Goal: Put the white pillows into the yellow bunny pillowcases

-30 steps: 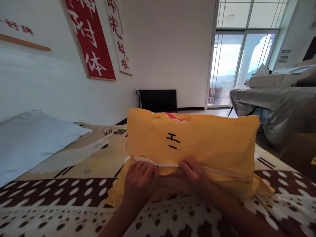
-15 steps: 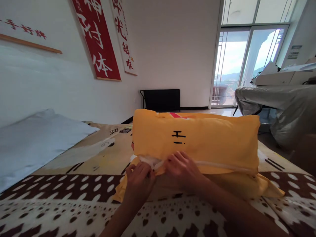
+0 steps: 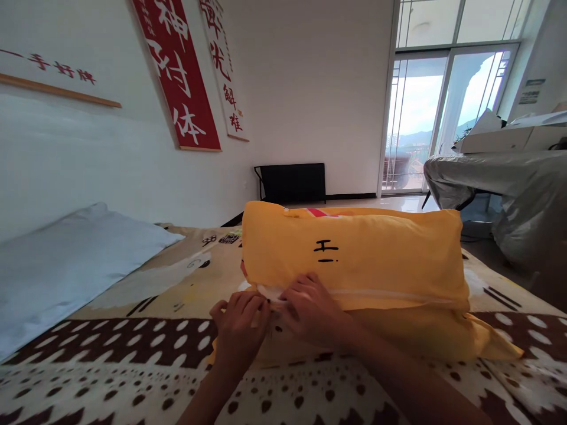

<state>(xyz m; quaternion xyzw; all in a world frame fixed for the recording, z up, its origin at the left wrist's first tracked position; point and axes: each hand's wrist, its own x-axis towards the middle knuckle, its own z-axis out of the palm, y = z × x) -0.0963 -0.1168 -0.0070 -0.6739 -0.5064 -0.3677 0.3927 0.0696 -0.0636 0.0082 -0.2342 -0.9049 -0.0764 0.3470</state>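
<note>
A pillow in a yellow pillowcase [image 3: 381, 254] with black marks and a red patch lies across the bed in front of me. A white zipper strip [image 3: 390, 293] runs along its near edge. My left hand [image 3: 241, 327] is closed, pinching the yellow cloth at the left end of that edge. My right hand [image 3: 310, 307] is pressed close beside it, fingers curled on the zipper's left end, where a bit of white pillow shows.
The bed has a brown and white spotted blanket [image 3: 110, 366]. A pale blue pillow [image 3: 66, 260] lies at the left by the wall. Red banners [image 3: 177, 71] hang above. A silver-covered table [image 3: 509, 189] with boxes stands at right, a glass door [image 3: 425, 118] beyond.
My right hand has slid left along the zipper edge from the middle to the left end, meeting the left hand. The view has shifted slightly.
</note>
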